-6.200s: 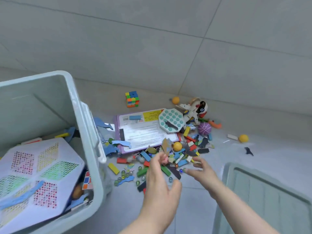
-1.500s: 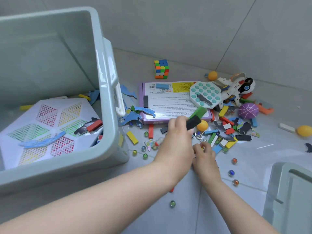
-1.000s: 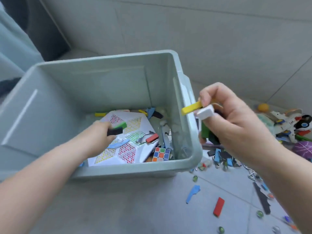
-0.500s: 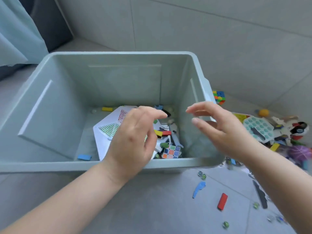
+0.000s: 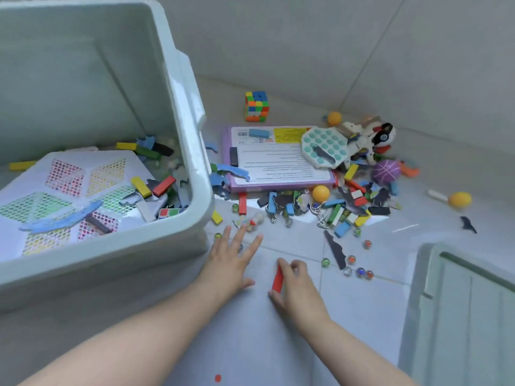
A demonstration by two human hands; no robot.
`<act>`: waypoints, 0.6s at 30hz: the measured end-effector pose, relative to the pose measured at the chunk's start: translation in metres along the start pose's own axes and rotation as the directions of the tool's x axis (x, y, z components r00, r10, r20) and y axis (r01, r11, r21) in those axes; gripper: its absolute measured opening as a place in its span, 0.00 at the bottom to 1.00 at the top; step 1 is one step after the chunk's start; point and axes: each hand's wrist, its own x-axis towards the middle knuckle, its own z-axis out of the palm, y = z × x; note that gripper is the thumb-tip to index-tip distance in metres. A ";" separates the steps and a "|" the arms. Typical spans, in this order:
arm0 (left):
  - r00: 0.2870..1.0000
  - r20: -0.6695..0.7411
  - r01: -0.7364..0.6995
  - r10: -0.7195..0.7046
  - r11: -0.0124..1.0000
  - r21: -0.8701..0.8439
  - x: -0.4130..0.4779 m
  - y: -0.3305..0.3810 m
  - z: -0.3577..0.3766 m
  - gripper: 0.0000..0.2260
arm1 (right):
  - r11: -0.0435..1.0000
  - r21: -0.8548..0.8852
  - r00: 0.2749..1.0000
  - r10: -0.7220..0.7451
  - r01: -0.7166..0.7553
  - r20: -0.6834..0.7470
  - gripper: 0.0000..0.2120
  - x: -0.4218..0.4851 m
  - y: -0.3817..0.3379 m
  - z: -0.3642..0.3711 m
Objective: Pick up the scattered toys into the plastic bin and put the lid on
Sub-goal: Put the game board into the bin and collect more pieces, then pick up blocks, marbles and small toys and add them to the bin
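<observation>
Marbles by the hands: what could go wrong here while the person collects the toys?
The marbles lie loose on the smooth tile floor; a sweep of the open left hand may roll them away. The right hand only pinches the red block between thumb and fingers, so it could slip.

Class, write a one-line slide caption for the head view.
Right hand pinches a red block; left hand spread open beside the plastic bin.

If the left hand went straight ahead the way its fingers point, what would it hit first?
Most likely the small pale toy bits lying on the floor right at the fingertips of the left hand. Farther along that line lies the purple box. Its height above the floor is hard to judge, so it might pass over them.
</observation>
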 end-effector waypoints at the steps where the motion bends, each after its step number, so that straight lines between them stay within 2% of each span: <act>1: 1.000 -0.030 0.009 -0.009 1.000 -0.005 0.005 0.000 0.010 0.54 | 0.999 -0.035 0.999 -0.033 0.033 -0.006 0.23 0.004 -0.003 0.002; 4: 1.000 -0.012 -0.003 0.002 0.997 -0.082 0.011 0.003 0.036 0.49 | 0.997 -0.032 0.997 -0.074 0.073 -0.012 0.17 0.011 -0.001 0.003; 8: 0.981 -0.185 -0.068 0.053 0.995 -0.076 0.015 0.008 0.056 0.36 | 0.987 0.146 0.993 -0.060 0.074 -0.101 0.19 -0.004 0.021 -0.010; 10: 0.965 -0.235 -0.127 0.115 0.991 -0.036 0.017 0.006 0.059 0.28 | 0.986 0.145 0.994 -0.071 0.082 -0.084 0.19 -0.024 0.031 -0.002; 13: 0.931 -0.310 -0.181 0.193 0.981 0.067 0.021 0.004 0.059 0.09 | 0.991 0.016 0.990 -0.131 0.132 -0.057 0.13 -0.048 0.035 0.011; 16: 0.900 -0.351 -0.217 0.257 0.965 0.148 0.018 0.003 0.055 0.11 | 0.917 -0.295 0.961 -0.277 0.270 0.020 0.13 -0.048 0.043 0.024; 18: 0.888 -0.343 -0.254 0.305 0.949 0.187 0.011 0.002 0.055 0.12 | 0.860 -0.377 0.937 -0.336 0.345 0.093 0.09 -0.044 0.048 0.027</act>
